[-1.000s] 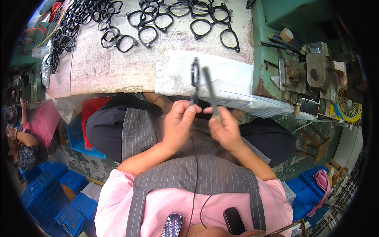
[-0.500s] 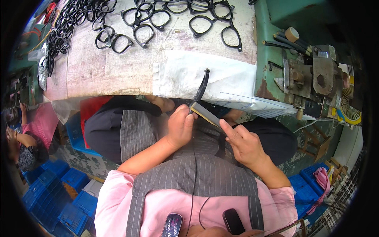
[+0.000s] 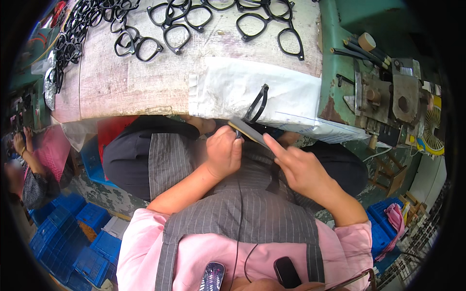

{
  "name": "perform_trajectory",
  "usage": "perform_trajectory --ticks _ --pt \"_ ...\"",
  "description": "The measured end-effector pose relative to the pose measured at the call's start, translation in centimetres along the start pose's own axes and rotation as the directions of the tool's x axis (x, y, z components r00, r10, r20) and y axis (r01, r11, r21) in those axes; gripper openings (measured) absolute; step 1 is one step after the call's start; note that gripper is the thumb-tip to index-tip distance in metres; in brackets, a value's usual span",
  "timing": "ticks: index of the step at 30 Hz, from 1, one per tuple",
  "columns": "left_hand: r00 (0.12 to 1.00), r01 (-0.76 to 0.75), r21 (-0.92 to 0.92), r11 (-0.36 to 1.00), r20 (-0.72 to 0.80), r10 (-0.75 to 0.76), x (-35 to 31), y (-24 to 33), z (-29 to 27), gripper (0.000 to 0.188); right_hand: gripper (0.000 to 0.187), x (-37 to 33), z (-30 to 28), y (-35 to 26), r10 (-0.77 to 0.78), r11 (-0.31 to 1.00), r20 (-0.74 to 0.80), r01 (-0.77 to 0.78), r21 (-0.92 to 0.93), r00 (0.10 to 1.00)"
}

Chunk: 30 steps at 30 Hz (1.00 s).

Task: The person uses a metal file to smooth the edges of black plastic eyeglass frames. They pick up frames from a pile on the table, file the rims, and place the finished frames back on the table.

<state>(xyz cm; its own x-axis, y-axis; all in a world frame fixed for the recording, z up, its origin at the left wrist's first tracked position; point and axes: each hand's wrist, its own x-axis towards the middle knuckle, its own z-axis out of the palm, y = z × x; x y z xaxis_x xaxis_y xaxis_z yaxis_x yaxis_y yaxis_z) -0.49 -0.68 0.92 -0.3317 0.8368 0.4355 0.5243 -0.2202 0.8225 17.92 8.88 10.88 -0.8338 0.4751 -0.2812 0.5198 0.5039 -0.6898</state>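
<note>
The pale worktable (image 3: pixel 141 85) fills the top, with loose black frames (image 3: pixel 169 21). At centre, my left hand (image 3: pixel 223 151) pinches 1 black spectacle frame (image 3: pixel 255 103); my right hand (image 3: pixel 303 169) grips a grey flat bar (image 3: pixel 250 132), index finger stretched along it. Light, even strokes should, I think, protect the rim.

A black eyeglass frame (image 3: pixel 250 116) tilts toward one o'clock; a flat grey, tan-edged stick (image 3: pixel 250 132) slants from ten o'clock to four across its seven-o'clock end.
</note>
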Motion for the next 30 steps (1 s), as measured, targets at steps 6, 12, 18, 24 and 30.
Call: perform_trajectory --ticks 6,12,18,24,30 --pt "1.000 0.012 0.017 1.000 -0.008 -0.012 -0.2 0.1 0.2 0.013 0.063 1.8 1.9 0.3 -0.027 0.997 -0.073 0.032 0.073 0.997" --pt "1.000 -0.008 0.023 1.000 -0.026 0.009 0.1 0.3 0.2 0.013 0.063 -0.3 0.9 0.1 -0.053 0.995 -0.057 0.057 0.077 0.997" --pt "0.999 0.009 0.037 0.999 -0.043 -0.007 -0.2 0.2 0.4 0.015 0.062 2.1 2.0 0.0 -0.056 0.991 -0.067 0.064 0.116 0.996" --pt "0.998 -0.001 -0.015 1.000 -0.062 0.000 -0.1 0.0 0.3 0.015 0.061 0.2 1.2 -0.2 0.013 0.982 -0.054 -0.003 0.187 0.998" --pt "1.000 -0.016 0.016 1.000 -0.024 0.016 -0.2 0.0 0.2 0.016 0.062 1.1 1.9 -0.2 0.044 0.985 -0.010 -0.041 0.170 0.999"
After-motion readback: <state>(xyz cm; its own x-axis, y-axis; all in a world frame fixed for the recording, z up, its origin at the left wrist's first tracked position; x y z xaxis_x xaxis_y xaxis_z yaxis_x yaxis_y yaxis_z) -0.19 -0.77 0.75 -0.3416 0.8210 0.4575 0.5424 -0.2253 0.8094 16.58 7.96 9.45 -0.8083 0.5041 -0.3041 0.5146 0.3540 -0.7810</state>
